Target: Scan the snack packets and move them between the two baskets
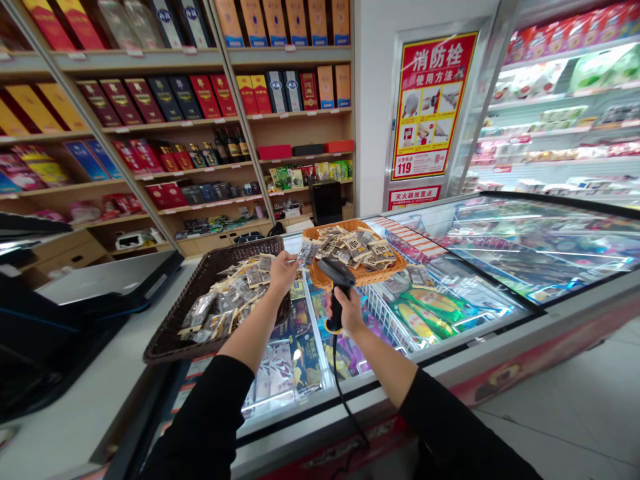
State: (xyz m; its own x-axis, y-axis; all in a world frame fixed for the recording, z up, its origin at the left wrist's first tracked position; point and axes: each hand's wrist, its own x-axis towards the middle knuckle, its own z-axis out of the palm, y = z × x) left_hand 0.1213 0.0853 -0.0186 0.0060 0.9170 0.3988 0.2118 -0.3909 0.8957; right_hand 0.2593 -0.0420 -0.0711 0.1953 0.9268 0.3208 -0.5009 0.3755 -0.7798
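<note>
My right hand (346, 309) is wrapped round the handle of a black barcode scanner (337, 272), its head pointing up and away and its cable hanging down. Between the two baskets, my left hand (283, 272) pinches a small clear snack packet (308, 252). To its left a dark brown wicker basket (173, 333) holds many similar packets (230, 297). Beyond the scanner sits a light orange wicker basket (395, 268), heaped with small packets (357, 245) that have beige and black labels. The scanner's head overlaps the near edge of the orange basket.
Both baskets rest on a glass-topped chest freezer (500, 320) with frozen packs inside. A counter (65, 373) with a black checkout machine (100, 293) stands at the left. Shelves of boxed goods (170, 100) line the back wall, and a lit chiller (565, 127) is at the right.
</note>
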